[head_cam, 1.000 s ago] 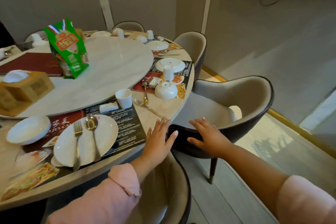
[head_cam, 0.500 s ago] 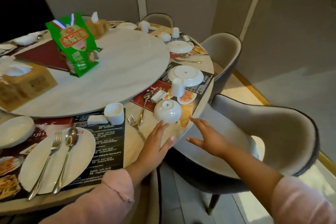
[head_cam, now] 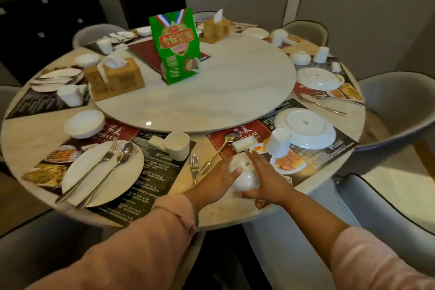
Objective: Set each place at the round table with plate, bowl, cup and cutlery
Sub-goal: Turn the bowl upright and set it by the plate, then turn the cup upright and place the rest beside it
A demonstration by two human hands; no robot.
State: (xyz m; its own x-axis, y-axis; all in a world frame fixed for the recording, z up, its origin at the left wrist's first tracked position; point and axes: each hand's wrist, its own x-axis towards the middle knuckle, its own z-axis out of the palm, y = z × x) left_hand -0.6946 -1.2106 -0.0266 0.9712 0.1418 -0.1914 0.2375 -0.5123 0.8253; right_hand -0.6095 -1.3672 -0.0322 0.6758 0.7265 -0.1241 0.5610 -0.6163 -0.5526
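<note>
A white bowl [head_cam: 244, 178] lies upside down on the placemat near the round table's front edge. My left hand [head_cam: 217, 180] touches its left side and my right hand [head_cam: 267, 180] its right side, fingers straight, with the bowl between the palms. Just beyond are an upturned cup [head_cam: 279, 142], an upturned plate [head_cam: 304, 128], a small white rest [head_cam: 243, 144], a spoon [head_cam: 215, 152] and a fork [head_cam: 194, 167]. The place to the left has a plate [head_cam: 77, 176] carrying a fork and spoon, a cup [head_cam: 177, 146] and a bowl [head_cam: 84, 123].
A marble turntable [head_cam: 211, 99] fills the table's middle, bearing a green snack bag [head_cam: 175, 45], two wooden tissue boxes [head_cam: 115, 76] and a red folder. More place settings ring the far side. Grey chairs [head_cam: 397, 110] stand around; one is right below my arms.
My view has swung left and over the table. Both hands moved forward from the table edge and chair onto the upturned bowl, one on each side of it.
</note>
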